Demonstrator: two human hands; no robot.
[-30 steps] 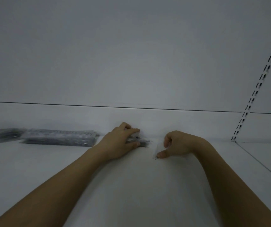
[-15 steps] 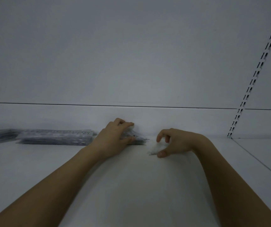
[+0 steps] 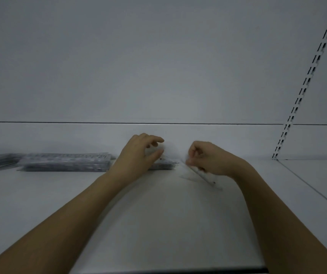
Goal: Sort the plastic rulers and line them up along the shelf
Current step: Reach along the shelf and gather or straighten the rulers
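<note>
White shelf (image 3: 158,224): two ruler stacks (image 3: 65,162) lined along its back edge; my left hand (image 3: 139,155) hovers loosely curled over a third stack (image 3: 164,165), right hand (image 3: 208,159) pinching a clear ruler (image 3: 204,175) yet to place.

A stack of rulers (image 3: 65,162) is lying on the shelf (image 3: 158,224), against the back wall (image 3: 158,56). Right of the stack, a smaller bundle (image 3: 163,164) is being covered by the left hand (image 3: 139,153). Farther right of the stack, a clear ruler (image 3: 204,176) is being pinched by the right hand (image 3: 208,157).
</note>
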